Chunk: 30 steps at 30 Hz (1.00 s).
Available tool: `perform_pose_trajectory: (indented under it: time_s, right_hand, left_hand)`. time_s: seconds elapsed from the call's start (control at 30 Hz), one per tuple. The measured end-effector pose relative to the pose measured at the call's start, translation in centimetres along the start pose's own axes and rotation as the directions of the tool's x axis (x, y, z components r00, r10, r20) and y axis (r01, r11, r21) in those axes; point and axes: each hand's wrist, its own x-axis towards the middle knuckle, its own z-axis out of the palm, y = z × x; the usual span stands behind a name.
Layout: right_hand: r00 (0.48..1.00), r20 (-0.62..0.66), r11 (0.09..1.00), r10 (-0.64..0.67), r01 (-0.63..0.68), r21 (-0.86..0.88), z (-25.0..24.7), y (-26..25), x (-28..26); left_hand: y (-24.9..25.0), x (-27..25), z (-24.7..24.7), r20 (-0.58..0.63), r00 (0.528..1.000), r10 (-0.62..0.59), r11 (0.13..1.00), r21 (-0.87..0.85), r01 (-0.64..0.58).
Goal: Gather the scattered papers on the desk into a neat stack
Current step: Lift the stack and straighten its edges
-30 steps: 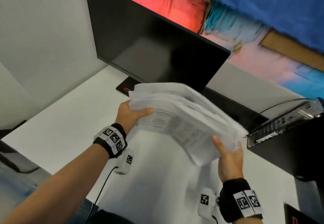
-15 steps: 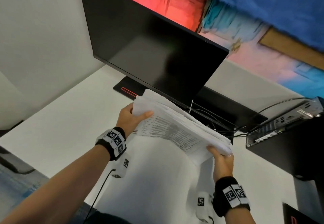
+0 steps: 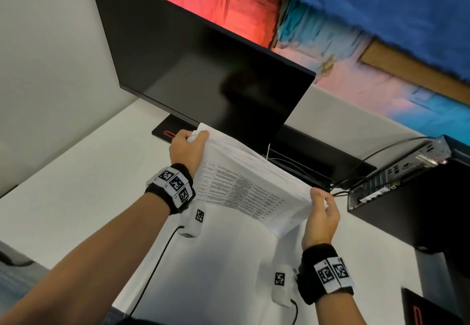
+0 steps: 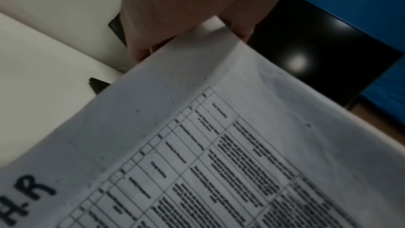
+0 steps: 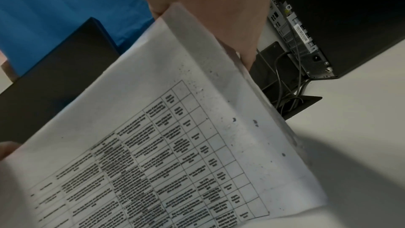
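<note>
I hold the papers (image 3: 244,184) in the middle of the head view, raised on edge above the white desk (image 3: 76,197), in front of the dark monitor (image 3: 203,70). My left hand (image 3: 187,150) grips the upper left corner with curled fingers, and my right hand (image 3: 321,216) pinches the lower right corner. I judge that the gathering is almost done: I see no loose sheet on the desk. What is left is to even the edges, which look a little fanned, and to lay the stack down. The front sheet carries a printed table; its small text is too blurred to read. In the left wrist view, only big letters like "AR" are readable.
</note>
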Motion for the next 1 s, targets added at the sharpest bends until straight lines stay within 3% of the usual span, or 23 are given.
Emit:
perform_pose_trajectory:
  time_s: [0.13, 0.23, 0.37, 0.5, 0.6, 0.7, 0.8, 0.87, 1.0]
  right_hand:
    - [1.000, 0.009, 0.999, 0.019, -0.019, 0.034, -0.2, 0.2, 0.3]
    - [0.998, 0.060, 0.999, -0.001, -0.002, 0.044, -0.4, 0.4, 0.2]
    - [0.983, 0.183, 0.998, -0.027, 0.037, -0.054, -1.2, 1.0, -0.1]
    - [0.967, 0.243, 0.982, 0.077, -0.031, -0.186, -2.0, 2.5, 0.2]
    - [0.968, 0.195, 0.957, 0.157, -0.100, -0.273, -2.1, 3.4, 0.5]
    - [0.968, 0.106, 0.945, 0.228, -0.194, -0.265, -1.9, 3.8, 1.1]
    - [0.956, 0.093, 0.951, 0.278, -0.261, -0.164, -1.0, 3.6, 1.3]
    - [0.963, 0.086, 0.965, 0.256, -0.248, -0.087, -0.9, 3.0, 1.3]
    - [0.974, 0.086, 0.977, 0.211, -0.209, -0.036, -2.6, 3.3, 2.0]
  left_hand:
    - [0.5, -0.1, 0.0, 0.051, 0.998, -0.037, 0.999, -0.034, 0.039]
    - [1.3, -0.4, 0.2, 0.064, 0.996, -0.067, 0.997, 0.041, 0.065]
    - [1.8, 0.2, 0.7, 0.032, 0.994, -0.105, 0.986, 0.132, 0.100]
    - [1.5, 1.1, 0.6, 0.005, 0.993, -0.114, 0.991, 0.078, 0.113]
    - [0.7, 1.2, -0.2, 0.251, 0.960, -0.125, 0.988, -0.061, 0.144]
    - [-1.3, 0.5, -1.0, 0.458, 0.884, -0.095, 0.995, 0.021, 0.097]
    - [-3.0, -0.1, -0.9, 0.399, 0.914, -0.071, 0.997, 0.051, 0.056]
    - [-2.9, -0.5, -0.9, 0.337, 0.940, -0.040, 0.998, -0.031, 0.054]
    - [-2.8, 0.3, -2.5, 0.382, 0.924, -0.011, 0.989, -0.132, 0.067]
